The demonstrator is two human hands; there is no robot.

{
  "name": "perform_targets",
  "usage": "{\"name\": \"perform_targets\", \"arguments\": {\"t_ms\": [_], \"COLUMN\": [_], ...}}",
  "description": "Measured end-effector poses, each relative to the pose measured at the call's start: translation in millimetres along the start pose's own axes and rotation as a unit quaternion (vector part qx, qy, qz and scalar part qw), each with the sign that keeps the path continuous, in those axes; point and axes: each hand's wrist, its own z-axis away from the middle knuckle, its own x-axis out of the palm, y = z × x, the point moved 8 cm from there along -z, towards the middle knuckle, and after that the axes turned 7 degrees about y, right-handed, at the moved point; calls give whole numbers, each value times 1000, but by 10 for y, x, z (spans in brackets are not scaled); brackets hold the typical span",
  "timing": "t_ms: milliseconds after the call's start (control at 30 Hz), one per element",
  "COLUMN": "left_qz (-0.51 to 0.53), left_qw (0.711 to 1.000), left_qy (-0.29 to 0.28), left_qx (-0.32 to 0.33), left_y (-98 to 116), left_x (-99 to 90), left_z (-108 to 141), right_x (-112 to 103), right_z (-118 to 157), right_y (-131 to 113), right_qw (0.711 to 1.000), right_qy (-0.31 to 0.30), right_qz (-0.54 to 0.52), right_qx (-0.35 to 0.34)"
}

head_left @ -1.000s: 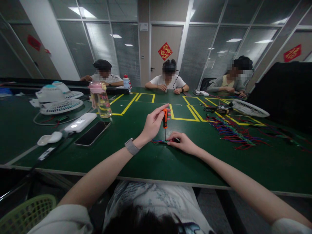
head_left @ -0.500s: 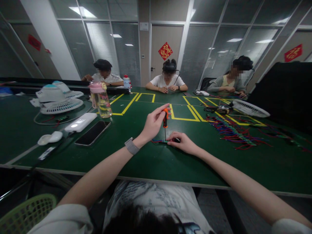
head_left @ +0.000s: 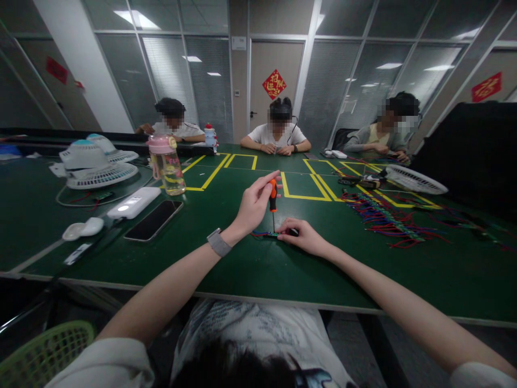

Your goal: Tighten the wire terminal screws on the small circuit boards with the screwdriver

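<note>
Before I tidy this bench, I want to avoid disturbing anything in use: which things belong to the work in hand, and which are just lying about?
In the work:
screwdriver, in the left hand
small circuit board, held by the right hand
wired boards, probably related, untouched

Just lying about, it seems:
phone
pink-lidded bottle
white fans

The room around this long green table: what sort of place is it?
Probably an electronics assembly workroom, perhaps in an office: the left hand holds a screwdriver upright on a small wired board, a row of wired boards lies to the right, and three people sit across the green table.
</note>
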Motion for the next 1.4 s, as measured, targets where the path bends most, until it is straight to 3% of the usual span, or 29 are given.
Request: {"name": "perform_targets", "arguments": {"t_ms": [267, 533, 767, 1000, 1267, 1400], "left_qz": [-90, 32, -82, 35, -96, -33], "left_qw": [995, 999, 995, 999, 992, 999], "left_qy": [22, -14, 51, -6, 64, 30], "left_qx": [26, -19, 24, -22, 42, 21], "left_y": [30, 4, 60, -18, 62, 28], "left_x": [-58, 30, -110, 5, -126, -70], "left_z": [12, 13, -3, -7, -3, -14], "right_x": [-2, -4, -5, -4, -1, -1], "right_z": [-1, 2, 4, 5, 1, 4], "right_y": [-8, -17, -2, 12, 10, 6], "right_qw": [1000, 1000, 1000, 1000, 1000, 1000], "right_qy": [-2, -3, 0, 4, 1, -1], "right_qz": [-1, -2, -6, -2, -6, -3], "right_qx": [3, 4, 3, -1, 2, 2]}}
